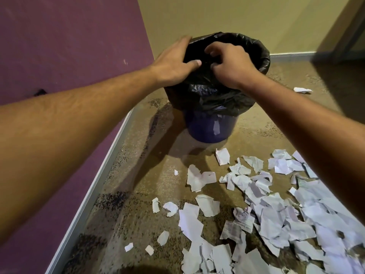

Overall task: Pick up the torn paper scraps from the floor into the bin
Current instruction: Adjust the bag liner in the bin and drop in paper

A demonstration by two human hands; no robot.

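Note:
A blue bin [211, 128] lined with a black plastic bag [215, 95] stands on the floor near the corner. My left hand [173, 62] lies on the bag's near-left rim, thumb pressed on the plastic. My right hand [229, 64] hovers over the bin's mouth with its fingers curled; whether it holds anything is hidden. Several torn white paper scraps [272, 210] lie spread over the floor in front of the bin and to the right. One scrap [302, 90] lies apart, right of the bin.
A purple wall [59, 46] with a pale skirting strip [94, 192] runs along the left. A yellow wall [237, 18] stands behind the bin. The speckled brown floor [138, 175] shows bare between the wall and the scraps.

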